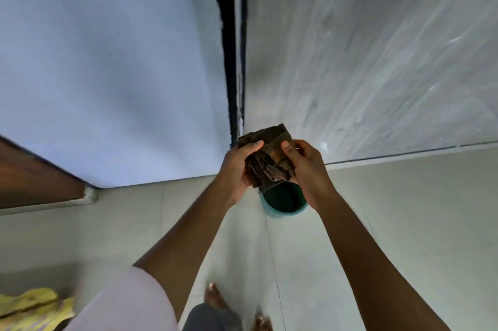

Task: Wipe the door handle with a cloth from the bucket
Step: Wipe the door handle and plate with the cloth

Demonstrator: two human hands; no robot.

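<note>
- Both hands clasp a dark, crumpled cloth (269,158): the left grip (237,168) closes around its left side, thumb on top, and the right grip (304,168) pinches its right side.
- Directly under the cloth stands a teal bucket (285,209) on the pale tiled floor (390,209), near the corner where the blue wall (107,61) meets the grey streaked panel (363,47).
- Bare feet (215,301) show at the floor's near edge.
</note>
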